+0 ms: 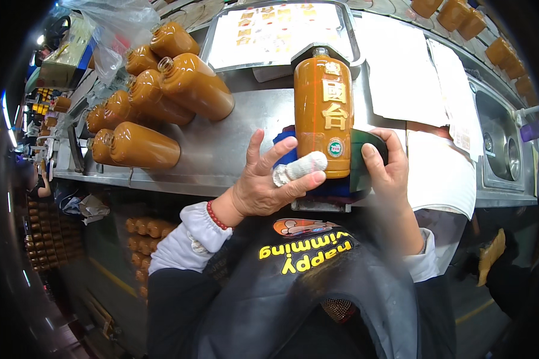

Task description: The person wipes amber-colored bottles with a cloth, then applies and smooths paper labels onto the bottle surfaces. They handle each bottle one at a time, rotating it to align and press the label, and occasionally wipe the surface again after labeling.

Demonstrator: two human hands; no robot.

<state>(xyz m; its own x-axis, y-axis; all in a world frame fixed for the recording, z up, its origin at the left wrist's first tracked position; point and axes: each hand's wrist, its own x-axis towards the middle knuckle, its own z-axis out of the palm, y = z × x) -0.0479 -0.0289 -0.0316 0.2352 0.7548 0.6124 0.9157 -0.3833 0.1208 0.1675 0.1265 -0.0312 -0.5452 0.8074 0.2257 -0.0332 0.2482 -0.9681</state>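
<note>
The glossy caramel-brown bottle with large gold characters down its face [323, 113] lies on its back at the near edge of the stainless-steel bench [254, 110], neck pointing away from the person and set within a dark angled bracket. On its upward face the gold column looks complete, and a round green-and-white seal [335, 147] sits near the base, so this side seems well advanced; whether anything is left on the underside cannot be told. The left hand [269, 179] has its fingers spread apart, one wrapped in a white covering [300, 168], with the tips at the bottle's lower left side; whether they touch it is unclear. The right hand [391, 170] pinches a dark green flat piece [359, 161] between thumb and curled fingers, just beside the bottle's lower right side. Further left, a cluster of glossy brown bottles [197, 87] shows no gold on the visible sides, and a white sheet [263, 30] in the metal tray [350, 36] still carries many gold and red marks.
</note>
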